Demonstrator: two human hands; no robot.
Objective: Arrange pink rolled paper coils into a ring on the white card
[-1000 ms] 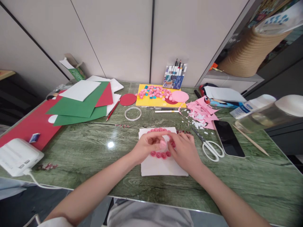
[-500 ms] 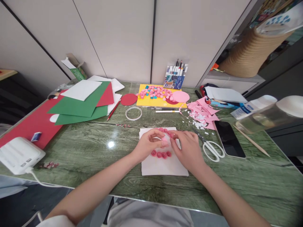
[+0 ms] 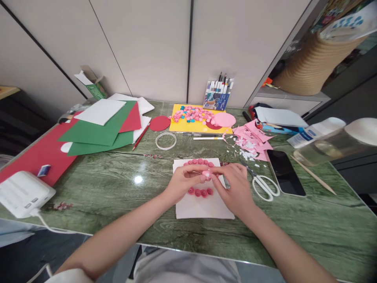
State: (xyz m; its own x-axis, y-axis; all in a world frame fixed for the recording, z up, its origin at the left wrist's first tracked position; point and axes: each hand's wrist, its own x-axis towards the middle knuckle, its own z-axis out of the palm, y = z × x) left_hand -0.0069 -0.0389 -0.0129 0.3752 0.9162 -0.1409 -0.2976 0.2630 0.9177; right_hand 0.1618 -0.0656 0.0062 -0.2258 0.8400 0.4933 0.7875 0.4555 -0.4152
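Note:
Between the fingertips of my left hand [image 3: 185, 180] is a small light-pink paper flower [image 3: 206, 173] with a whitish patch facing up. From the other side, the thumb and forefinger of my right hand [image 3: 233, 184] pinch at the same piece. Both hands hover over a stack of white paper [image 3: 203, 210]. On that paper, darker pink rolled paper flowers [image 3: 198, 193] form a curved outline, its middle partly covered by my fingers. To the right of my right hand lie white-handled scissors [image 3: 263, 186].
A yellow sheet [image 3: 191, 126] at the back bears many small pink and blue rolled flowers. Pink paper scraps [image 3: 251, 137], a phone [image 3: 285, 173] and a wooden stick [image 3: 313, 175] lie right. Tape roll [image 3: 165, 140], green sheets [image 3: 94, 129] and a white charger [image 3: 25, 194] are left.
My right hand's fingertips have come back to the light-pink flower after parting from it slightly. The flower is now turned so its whitish patch shows. My left hand has stayed nearly in place.

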